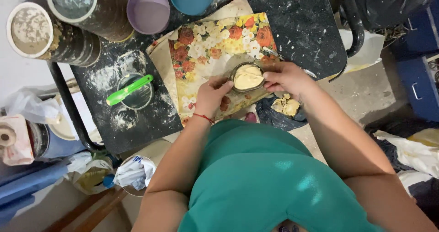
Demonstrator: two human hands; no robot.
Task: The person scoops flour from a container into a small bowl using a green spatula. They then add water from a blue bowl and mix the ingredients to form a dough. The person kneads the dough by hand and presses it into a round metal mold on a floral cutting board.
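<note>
Left hand [211, 94] and right hand [284, 78] pinch a small round mould [247, 78] of pale dough between their fingers, above the floral cloth [215, 44] on the counter [302, 21]. Press evenly, keeping the rim level; green scraper [130, 89] lies left.

home craft corner | flour-dusted black table [302, 26] | stacked tins [68, 26] | coloured bowls [148, 8] | cluttered floor bags [411, 154]

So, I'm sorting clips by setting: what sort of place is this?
Probably a makeshift home craft or dough-working spot: a flour-dusted black table, a floral board, stacked tubs, and a dough-filled mould between both hands.
</note>
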